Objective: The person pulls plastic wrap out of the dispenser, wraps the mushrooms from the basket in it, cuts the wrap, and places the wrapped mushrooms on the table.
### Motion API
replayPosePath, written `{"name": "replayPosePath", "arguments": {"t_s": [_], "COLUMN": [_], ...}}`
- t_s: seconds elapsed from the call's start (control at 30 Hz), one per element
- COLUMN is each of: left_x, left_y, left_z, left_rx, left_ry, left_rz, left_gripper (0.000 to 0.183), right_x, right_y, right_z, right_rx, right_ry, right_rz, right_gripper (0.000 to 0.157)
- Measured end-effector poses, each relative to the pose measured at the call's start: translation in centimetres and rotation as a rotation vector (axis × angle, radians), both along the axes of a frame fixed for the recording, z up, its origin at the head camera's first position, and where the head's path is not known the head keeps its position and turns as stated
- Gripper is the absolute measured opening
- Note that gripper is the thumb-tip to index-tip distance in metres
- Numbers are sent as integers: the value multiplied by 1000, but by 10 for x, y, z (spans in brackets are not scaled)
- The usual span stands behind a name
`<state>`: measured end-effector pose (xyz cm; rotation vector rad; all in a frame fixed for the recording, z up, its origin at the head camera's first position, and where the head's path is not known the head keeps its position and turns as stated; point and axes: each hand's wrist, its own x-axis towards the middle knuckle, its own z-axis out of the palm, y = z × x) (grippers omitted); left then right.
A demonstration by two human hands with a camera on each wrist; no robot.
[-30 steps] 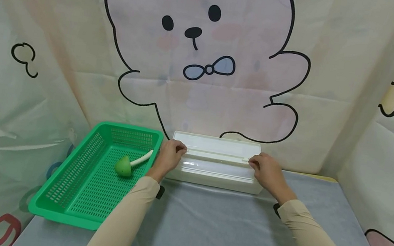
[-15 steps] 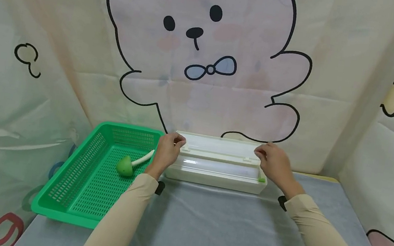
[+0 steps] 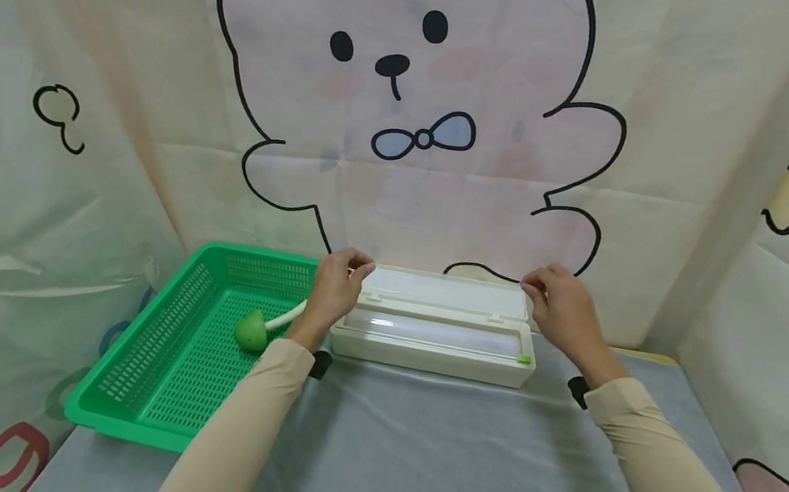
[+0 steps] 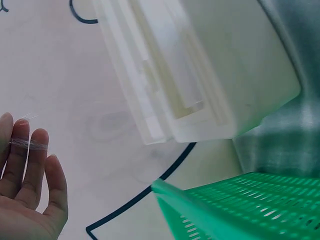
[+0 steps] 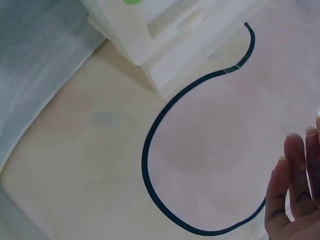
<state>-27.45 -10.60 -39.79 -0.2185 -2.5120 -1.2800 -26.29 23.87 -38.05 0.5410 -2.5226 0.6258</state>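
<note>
A white cling film dispenser (image 3: 431,360) stands at the back of the table, its lid (image 3: 448,292) tipped back. Inside lies a roll of clear film, and a green slider (image 3: 524,359) sits at the right end. Just above the dispenser's left end, my left hand (image 3: 336,295) pinches clear cling film; the left wrist view shows bunched film (image 4: 30,144) across the fingers. My right hand (image 3: 565,314) is raised above the right end, thumb and fingertips together. A wisp of film shows by those fingertips in the right wrist view. The sheet between the hands is hardly visible.
At the left stands a green perforated basket (image 3: 126,430). In it lies a tool with a green rounded head (image 3: 250,332) and a white handle (image 3: 284,316), partly behind my left arm. Grey cloth (image 3: 448,455) covers the table. A printed curtain (image 3: 474,215) hangs close behind the dispenser.
Both hands have risen and moved back from the dispenser's opening to its raised lid; the right hand also went slightly right. The roll and green slider have come into clearer view.
</note>
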Motion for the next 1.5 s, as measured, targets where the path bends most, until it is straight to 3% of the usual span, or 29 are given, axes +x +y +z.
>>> {"name": "replayPosePath", "arguments": {"t_s": [0.43, 0.73, 0.9, 1.2, 1.5], "left_x": [-1, 1, 2, 13, 22], "left_y": [1, -1, -3, -6, -10], "left_z": [28, 47, 56, 77, 92], "left_rx": [94, 126, 117, 91, 80], "left_ry": [72, 147, 197, 217, 253], "left_rz": [-20, -47, -66, -98, -138], "left_gripper": [14, 12, 12, 13, 13], "right_x": [5, 7, 9, 14, 23], "right_y": [-2, 1, 2, 1, 0], "right_z": [31, 50, 60, 77, 91], "right_rx": [-7, -35, -68, -107, -187], "right_ry": [24, 37, 15, 82, 42], "right_rz": [-14, 54, 75, 108, 145], "right_gripper": [6, 10, 11, 9, 12]}}
